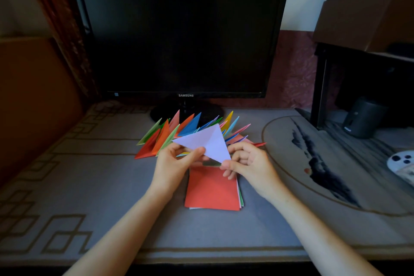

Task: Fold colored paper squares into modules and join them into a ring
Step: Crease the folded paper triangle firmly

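We are mid-fold: left hand (177,159) and right hand (244,161) both pinch the lilac triangle (207,141) above the stack (210,188), modules (177,132) at 12 o'clock. Next, probably, creasing it sharp.

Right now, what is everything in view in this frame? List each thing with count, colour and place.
folded paper triangle: one, pale lavender, held up between both hands
folded modules: many, count unclear, mixed colours, heaped before the monitor's base
paper squares: one stack, red on top, on the table under the hands
monitor: one, black, dark screen, back of table
table cover: one, grey with brown lines, spread under everything
cardboard box: one, brown, upper right
dark cylinder: one, black, far right
white object: one, dark-spotted, right edge
left hand: pinches the triangle's left side
right hand: pinches its lower tip
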Demonstrator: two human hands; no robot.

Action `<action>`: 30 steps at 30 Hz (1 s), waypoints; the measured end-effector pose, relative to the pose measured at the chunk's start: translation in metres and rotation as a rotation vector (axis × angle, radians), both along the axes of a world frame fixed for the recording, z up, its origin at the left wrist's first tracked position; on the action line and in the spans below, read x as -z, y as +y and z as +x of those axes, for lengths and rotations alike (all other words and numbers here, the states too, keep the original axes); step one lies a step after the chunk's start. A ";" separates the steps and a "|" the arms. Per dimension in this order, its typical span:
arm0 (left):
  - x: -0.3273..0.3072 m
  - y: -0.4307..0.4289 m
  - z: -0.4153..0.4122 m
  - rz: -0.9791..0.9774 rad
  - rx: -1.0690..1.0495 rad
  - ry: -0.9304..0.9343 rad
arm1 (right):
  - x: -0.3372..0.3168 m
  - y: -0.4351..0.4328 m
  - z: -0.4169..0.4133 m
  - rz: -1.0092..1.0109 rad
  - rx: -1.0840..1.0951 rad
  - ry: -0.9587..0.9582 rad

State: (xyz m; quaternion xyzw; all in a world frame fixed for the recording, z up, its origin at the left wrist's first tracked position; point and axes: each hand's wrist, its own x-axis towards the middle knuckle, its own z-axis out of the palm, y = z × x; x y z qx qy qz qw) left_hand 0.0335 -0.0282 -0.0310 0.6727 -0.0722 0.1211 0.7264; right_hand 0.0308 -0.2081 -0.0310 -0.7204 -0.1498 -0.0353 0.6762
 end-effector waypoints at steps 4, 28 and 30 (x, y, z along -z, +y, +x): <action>0.000 -0.001 0.000 0.001 -0.003 -0.012 | 0.000 0.000 -0.001 0.003 -0.014 0.010; -0.001 0.001 -0.002 0.025 0.271 0.161 | 0.003 -0.011 0.002 -0.253 0.042 -0.312; -0.002 0.000 -0.003 0.021 0.280 0.158 | 0.003 -0.011 0.001 -0.220 0.055 -0.278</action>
